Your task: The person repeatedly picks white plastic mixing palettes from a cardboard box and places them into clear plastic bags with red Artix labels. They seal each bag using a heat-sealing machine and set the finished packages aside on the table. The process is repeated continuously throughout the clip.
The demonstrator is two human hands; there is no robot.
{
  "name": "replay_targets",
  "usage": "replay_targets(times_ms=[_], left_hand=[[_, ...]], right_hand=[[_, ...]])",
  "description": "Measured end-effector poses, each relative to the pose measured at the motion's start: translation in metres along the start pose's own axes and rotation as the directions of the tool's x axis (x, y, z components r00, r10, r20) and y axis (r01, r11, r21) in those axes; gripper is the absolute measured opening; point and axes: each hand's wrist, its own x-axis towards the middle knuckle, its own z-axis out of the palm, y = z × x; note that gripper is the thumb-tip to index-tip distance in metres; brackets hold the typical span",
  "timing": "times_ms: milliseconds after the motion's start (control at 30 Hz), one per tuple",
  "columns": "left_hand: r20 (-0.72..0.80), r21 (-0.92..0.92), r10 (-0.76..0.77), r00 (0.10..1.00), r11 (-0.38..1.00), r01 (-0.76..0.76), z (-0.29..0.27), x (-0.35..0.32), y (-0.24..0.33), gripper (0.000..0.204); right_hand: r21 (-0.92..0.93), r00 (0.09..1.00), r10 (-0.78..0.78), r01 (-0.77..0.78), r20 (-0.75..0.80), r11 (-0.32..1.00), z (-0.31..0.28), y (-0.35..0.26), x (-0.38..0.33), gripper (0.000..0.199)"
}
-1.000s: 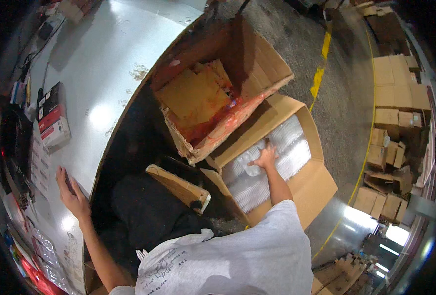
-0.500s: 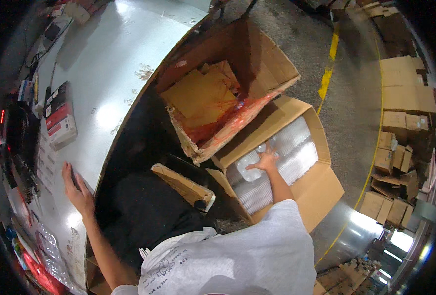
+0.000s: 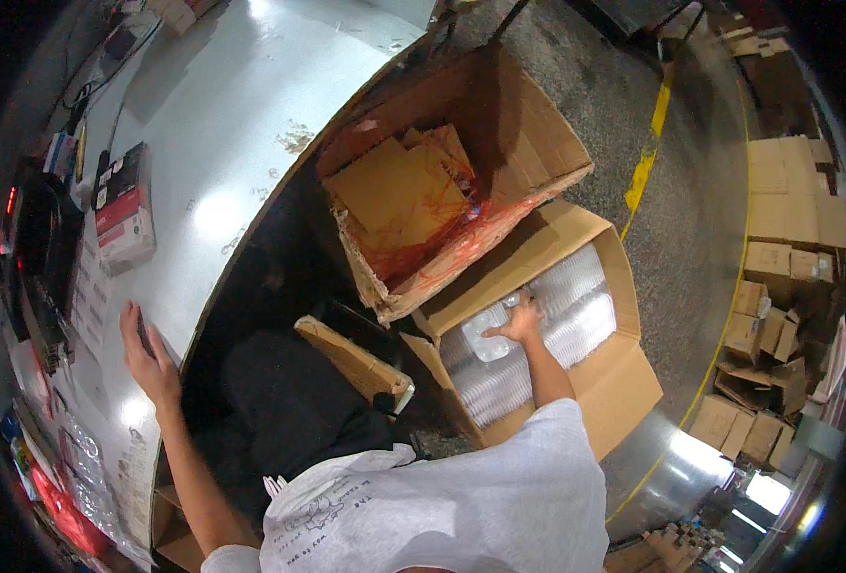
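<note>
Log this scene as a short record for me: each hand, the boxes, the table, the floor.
Left hand: open, over the table near its edge, holding nothing visible
Right hand: at the clear plastic pieces; grip unclear
Packed box: open, plastic in rows
Stained box: open, beside packed box, cardboard pieces inside
Table: small box on it
Floor: yellow lines

Warehouse or workshop: open carton [image 3: 614,396] of clear plastic containers [image 3: 590,327], piled boxes [image 3: 781,172], yellow floor line [image 3: 642,179].
</note>
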Motion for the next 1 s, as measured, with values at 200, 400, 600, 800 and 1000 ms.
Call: replay_targets(times_ms=[200, 400, 600, 800, 1000], left_hand=[[-0.017, 0.000, 0.060, 0.998, 0.998, -0.060, -0.002, 0.003, -0.002, 0.032], [0.080, -0.492, -0.057, 0.995, 0.866, 0.089, -0.043, -0.025, 0.080, 0.073], [0.427, -0.833, 0.317, 0.847, 0.502, 0.232, -0.105, -0.062, 0.115, 0.131], [0.380, -0.911, -0.333, 0.863, 0.025, 0.411, -0.141, -0.092, 0.002, 0.106], [0.318, -0.935, -0.449, 0.835, -0.294, 0.198, -0.109, -0.111, -0.082, 0.083]], right_hand=[[0.153, 0.964, -0.129, 0.168, -0.234, 0.974, -0.038, 0.015, -0.081, 0.084], [0.637, 0.841, -0.317, 0.539, -0.438, 0.551, -0.147, -0.053, -0.201, 0.075], [0.664, 0.483, -0.768, 0.741, -0.421, 0.103, -0.200, -0.291, -0.241, 0.109], [-0.177, -0.065, -0.991, 0.983, -0.115, -0.044, -0.199, -0.485, -0.287, 0.090], [-0.312, -0.009, -0.988, 0.948, 0.155, -0.057, -0.191, -0.560, -0.328, 0.077]])
